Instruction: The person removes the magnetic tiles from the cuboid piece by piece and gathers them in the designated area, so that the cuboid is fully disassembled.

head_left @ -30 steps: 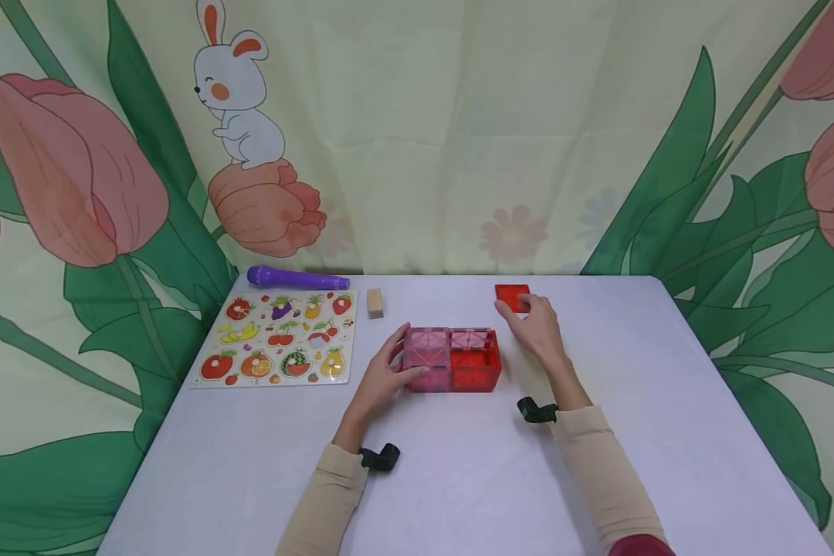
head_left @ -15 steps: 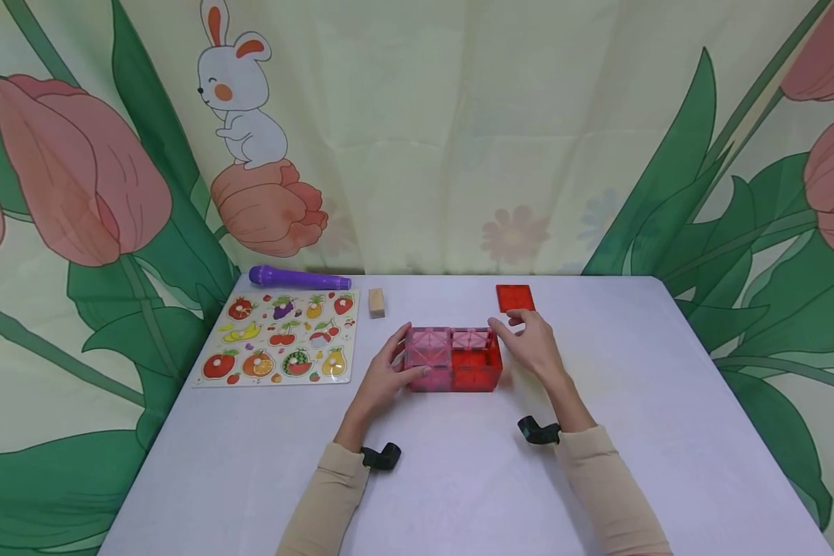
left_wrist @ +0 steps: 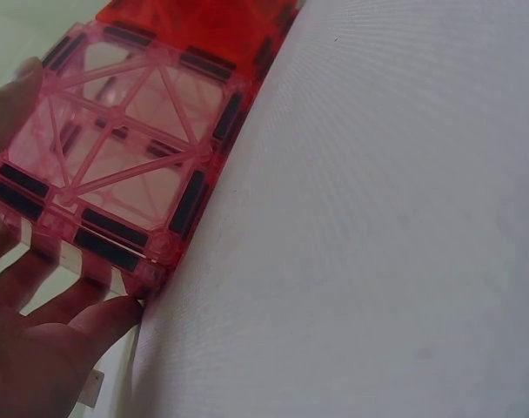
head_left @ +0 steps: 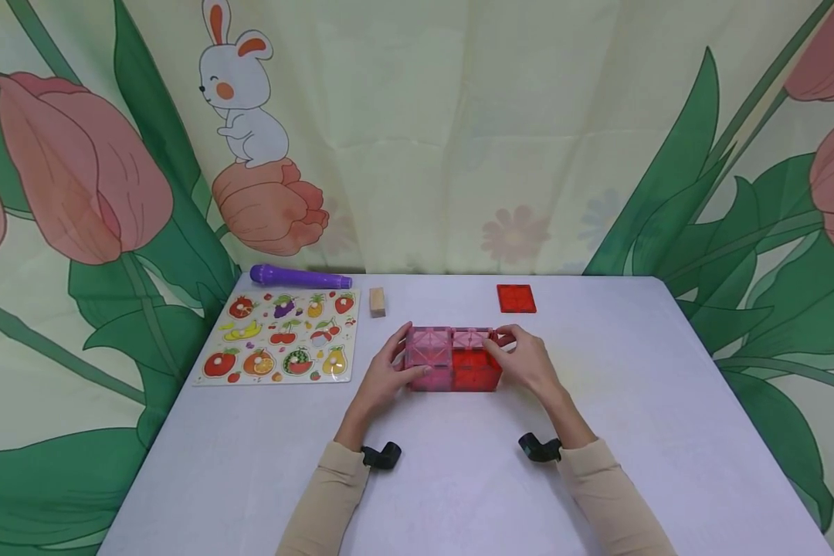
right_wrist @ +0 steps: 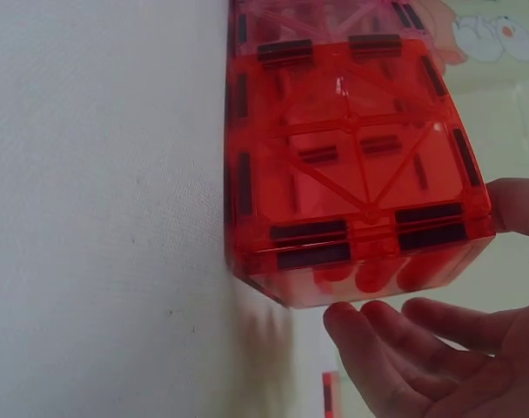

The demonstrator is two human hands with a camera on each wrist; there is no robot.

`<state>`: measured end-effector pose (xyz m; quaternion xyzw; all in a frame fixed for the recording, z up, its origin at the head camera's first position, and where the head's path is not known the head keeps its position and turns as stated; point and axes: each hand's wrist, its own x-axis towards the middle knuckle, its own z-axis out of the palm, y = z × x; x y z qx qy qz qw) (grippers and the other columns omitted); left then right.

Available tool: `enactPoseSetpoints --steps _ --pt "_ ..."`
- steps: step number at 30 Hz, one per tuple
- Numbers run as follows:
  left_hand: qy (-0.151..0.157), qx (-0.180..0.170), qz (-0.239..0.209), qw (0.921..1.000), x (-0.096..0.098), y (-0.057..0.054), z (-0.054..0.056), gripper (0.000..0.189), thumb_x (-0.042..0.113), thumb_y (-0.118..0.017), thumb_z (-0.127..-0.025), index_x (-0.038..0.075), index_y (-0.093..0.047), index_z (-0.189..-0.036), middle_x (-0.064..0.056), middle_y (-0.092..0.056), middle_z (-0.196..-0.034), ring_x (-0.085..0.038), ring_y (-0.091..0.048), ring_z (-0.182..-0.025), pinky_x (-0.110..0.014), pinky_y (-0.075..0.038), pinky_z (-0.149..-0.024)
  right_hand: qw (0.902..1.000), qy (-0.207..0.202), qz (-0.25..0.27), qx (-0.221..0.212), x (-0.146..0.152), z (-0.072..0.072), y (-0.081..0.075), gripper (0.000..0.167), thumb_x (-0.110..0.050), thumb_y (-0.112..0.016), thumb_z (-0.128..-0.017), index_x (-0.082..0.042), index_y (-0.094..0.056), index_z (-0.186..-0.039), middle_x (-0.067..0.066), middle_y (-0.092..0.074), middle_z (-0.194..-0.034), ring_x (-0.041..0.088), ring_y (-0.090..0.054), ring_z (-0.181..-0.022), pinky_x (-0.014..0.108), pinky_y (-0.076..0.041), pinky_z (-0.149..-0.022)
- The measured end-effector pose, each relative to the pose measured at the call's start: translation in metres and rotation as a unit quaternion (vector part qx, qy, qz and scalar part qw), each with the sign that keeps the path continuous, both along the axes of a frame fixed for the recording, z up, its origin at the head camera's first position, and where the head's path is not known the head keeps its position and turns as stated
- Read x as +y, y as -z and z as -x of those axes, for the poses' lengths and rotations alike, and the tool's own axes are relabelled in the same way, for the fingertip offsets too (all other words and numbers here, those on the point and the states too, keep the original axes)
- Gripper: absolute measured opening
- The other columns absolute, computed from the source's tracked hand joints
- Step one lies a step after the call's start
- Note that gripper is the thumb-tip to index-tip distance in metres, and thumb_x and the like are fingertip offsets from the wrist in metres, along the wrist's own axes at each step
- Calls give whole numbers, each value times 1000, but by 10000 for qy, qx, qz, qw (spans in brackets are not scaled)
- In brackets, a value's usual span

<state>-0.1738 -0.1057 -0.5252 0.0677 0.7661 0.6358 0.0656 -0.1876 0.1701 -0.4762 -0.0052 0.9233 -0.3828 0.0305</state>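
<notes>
A box of magnetic tiles, with a pink half (head_left: 428, 337) on the left and a red half (head_left: 476, 378) on the right, stands mid-table in the head view. My left hand (head_left: 381, 380) grips the pink end, thumb along its near side, fingers round the outer side. At the red end, my right hand (head_left: 530, 361) has its thumb at the upper edge and its fingers curled round the outer wall. In the right wrist view the fingertips (right_wrist: 373, 313) lie right by that wall. A loose red magnetic tile (head_left: 517, 299) lies flat farther back.
A fruit picture board (head_left: 274, 337) lies at the back left, with a purple microphone (head_left: 300, 277) behind it. A small wooden block (head_left: 377, 302) stands between the board and the box. A printed curtain (head_left: 417, 139) hangs behind the table.
My right hand has come from the loose red tile down and left to the red end of the box. The loose tile stays at the back. My left hand keeps its hold.
</notes>
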Motion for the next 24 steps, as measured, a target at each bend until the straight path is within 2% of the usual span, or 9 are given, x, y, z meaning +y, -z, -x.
enactPoseSetpoints --steps 5,14,19,24 --pt "-6 -43 -6 10000 0 2 -2 88 21 -81 -85 36 -32 -156 4 -32 -163 -28 -30 -152 -49 -37 -119 10000 -51 -31 11 -1 -4 2 55 -43 -62 -94 -4 -58 -131 19 -66 -119 31 -65 -99 33 -62 -73" --pt "22 -19 81 10000 -1 2 -2 90 34 -82 -83 35 -31 -157 6 -32 -163 -28 -31 -152 -48 -36 -120 9997 -155 47 -191 -1 -2 4 49 -33 -59 -96 -3 -55 -135 19 -65 -118 26 -64 -92 29 -61 -69" --pt "72 10 114 9999 -2 0 -1 91 34 -81 -84 31 -29 -158 5 -31 -163 -29 -31 -152 -48 -36 -120 9996 -167 32 -236 -1 -1 3 49 -30 -57 -96 -3 -54 -137 19 -64 -119 26 -63 -91 28 -60 -70" --pt "39 12 124 9999 -1 1 1 89 33 -81 -83 37 -31 -157 6 -32 -163 -28 -31 -151 -47 -37 -120 9995 -187 44 -260 0 -1 2 51 -30 -56 -97 -3 -52 -140 20 -63 -123 27 -62 -92 30 -61 -71"
